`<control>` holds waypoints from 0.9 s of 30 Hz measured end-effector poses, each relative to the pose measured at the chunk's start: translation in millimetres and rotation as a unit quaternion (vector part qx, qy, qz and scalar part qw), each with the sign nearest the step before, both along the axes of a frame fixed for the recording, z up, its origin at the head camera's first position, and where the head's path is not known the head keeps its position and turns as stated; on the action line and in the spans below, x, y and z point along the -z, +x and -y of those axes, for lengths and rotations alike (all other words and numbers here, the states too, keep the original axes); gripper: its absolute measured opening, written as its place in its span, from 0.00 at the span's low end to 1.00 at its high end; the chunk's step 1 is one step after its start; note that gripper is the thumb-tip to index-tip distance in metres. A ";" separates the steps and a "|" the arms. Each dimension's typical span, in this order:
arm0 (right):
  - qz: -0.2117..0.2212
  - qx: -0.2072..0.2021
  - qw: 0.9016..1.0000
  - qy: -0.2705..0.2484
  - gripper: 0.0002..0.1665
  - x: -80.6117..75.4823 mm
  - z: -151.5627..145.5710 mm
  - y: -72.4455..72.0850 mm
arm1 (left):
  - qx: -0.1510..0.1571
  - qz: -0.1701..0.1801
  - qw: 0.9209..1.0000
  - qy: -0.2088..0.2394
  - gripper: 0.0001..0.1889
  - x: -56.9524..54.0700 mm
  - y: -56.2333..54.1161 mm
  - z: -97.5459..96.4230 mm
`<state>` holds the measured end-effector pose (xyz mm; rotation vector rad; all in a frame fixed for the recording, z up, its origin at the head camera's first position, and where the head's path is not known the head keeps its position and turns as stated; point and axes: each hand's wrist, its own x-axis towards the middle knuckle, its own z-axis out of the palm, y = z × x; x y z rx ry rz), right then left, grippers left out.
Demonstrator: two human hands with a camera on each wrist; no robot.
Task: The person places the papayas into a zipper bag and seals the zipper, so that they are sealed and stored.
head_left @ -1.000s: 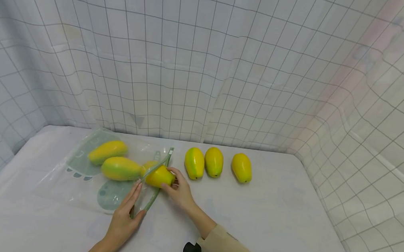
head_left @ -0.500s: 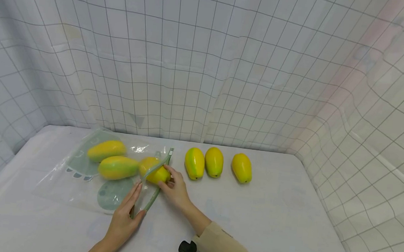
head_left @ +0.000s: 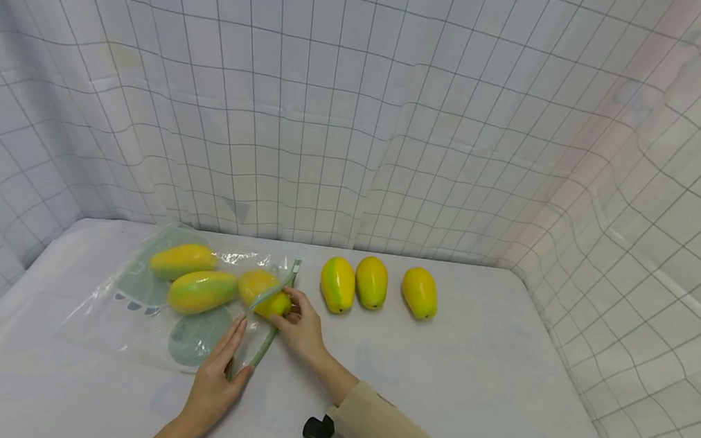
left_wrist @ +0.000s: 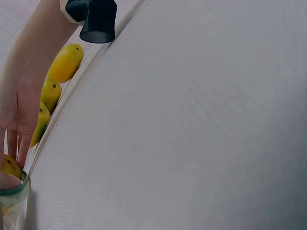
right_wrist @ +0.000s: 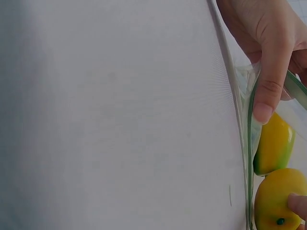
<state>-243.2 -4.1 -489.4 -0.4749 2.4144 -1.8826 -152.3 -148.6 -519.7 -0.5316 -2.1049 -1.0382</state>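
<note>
In the head view a clear zip bag (head_left: 128, 332) with green prints lies flat, its green-edged mouth facing right. Two yellow-green papayas lie inside: an upper papaya (head_left: 180, 261) and a lower papaya (head_left: 201, 292). My right hand (head_left: 303, 330) grips the narrow end of a third papaya (head_left: 257, 287), most of which is past the bag's rim. My left hand (head_left: 218, 378) holds the bag's mouth apart; in the right wrist view its thumb (right_wrist: 268, 96) presses the near green strip. Its fingers are partly hidden there.
To the right of the bag, several papayas stand in a loose row: a striped papaya (head_left: 337, 284), a papaya beside it (head_left: 371, 283) and one farther right (head_left: 419, 292). A black wrist mount (head_left: 318, 430) hangs at my right sleeve. Gridded curtains (head_left: 332, 141) enclose the white table (head_left: 467, 382).
My right hand has moved left, pushing its papaya farther into the bag. The two papayas inside have shifted slightly left. My left hand has stayed in place.
</note>
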 end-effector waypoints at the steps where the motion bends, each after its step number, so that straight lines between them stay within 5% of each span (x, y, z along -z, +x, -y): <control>1: 0.001 -0.001 1.000 -0.004 0.28 0.2 0.2 -0.3 | 0.002 0.000 1.000 0.001 0.51 -0.2 -0.1 -0.1; 6: 0.001 -0.002 1.000 -0.014 0.29 -6.5 2.0 3.4 | 0.010 0.014 1.000 0.003 0.51 0.3 0.4 0.4; 11: -0.006 0.014 1.000 -0.020 0.29 6.0 6.2 -2.5 | 0.016 0.031 0.999 0.006 0.50 4.6 -0.2 1.6; 27: 0.010 0.049 0.998 -0.042 0.26 10.8 16.6 -7.5 | 0.012 0.016 1.000 0.001 0.51 3.9 -0.8 1.0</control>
